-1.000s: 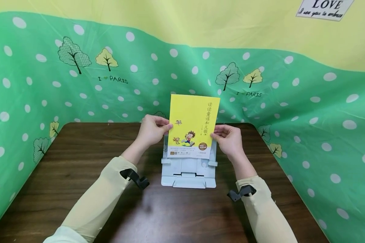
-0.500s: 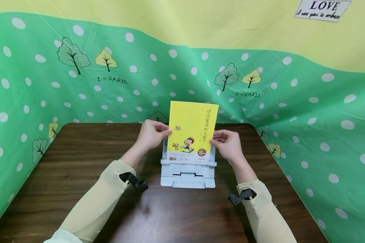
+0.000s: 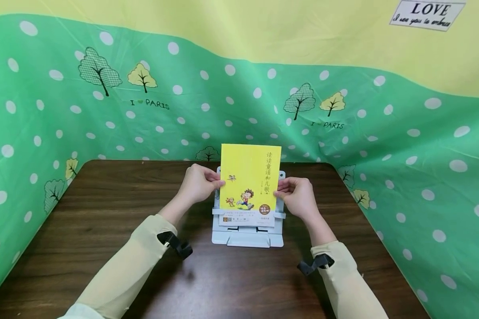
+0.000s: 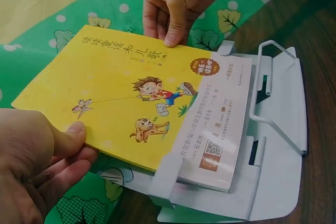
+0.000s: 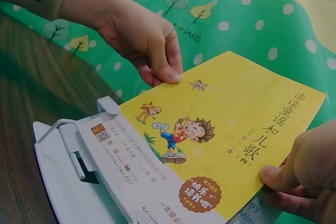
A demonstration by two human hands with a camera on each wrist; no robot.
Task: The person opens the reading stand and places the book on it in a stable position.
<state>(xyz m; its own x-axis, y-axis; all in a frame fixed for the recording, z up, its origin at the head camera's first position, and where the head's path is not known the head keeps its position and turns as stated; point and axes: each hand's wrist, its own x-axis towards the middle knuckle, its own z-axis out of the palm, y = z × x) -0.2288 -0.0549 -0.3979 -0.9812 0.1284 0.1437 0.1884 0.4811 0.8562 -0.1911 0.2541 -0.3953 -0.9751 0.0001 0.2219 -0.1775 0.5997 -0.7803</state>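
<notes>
A yellow book (image 3: 243, 170) with a cartoon child and dog on its cover leans against a pale book stand (image 3: 219, 238). My left hand (image 3: 198, 184) pinches the book's left edge, thumb on the cover and fingers behind. On the opposite edge, my right hand (image 3: 299, 196) pinches the book the same way. In the left wrist view, the book's white lower band lies between the stand's side clips (image 4: 167, 178), one of which overlaps its edge. A wire holder (image 4: 255, 98) sticks out below the book's bottom edge. Most of the stand's back plate is hidden behind the book.
A dark wooden table (image 3: 104, 221) bears the stand near its middle. Behind and at both sides hangs a green and yellow cloth (image 3: 231, 97) with white dots and printed trees. Black wrist mounts (image 3: 175, 244) sit on both sleeves.
Both hands have lowered the book along the stand. Its bottom edge has passed from above the side clips to below them. The grip on both edges stays the same.
</notes>
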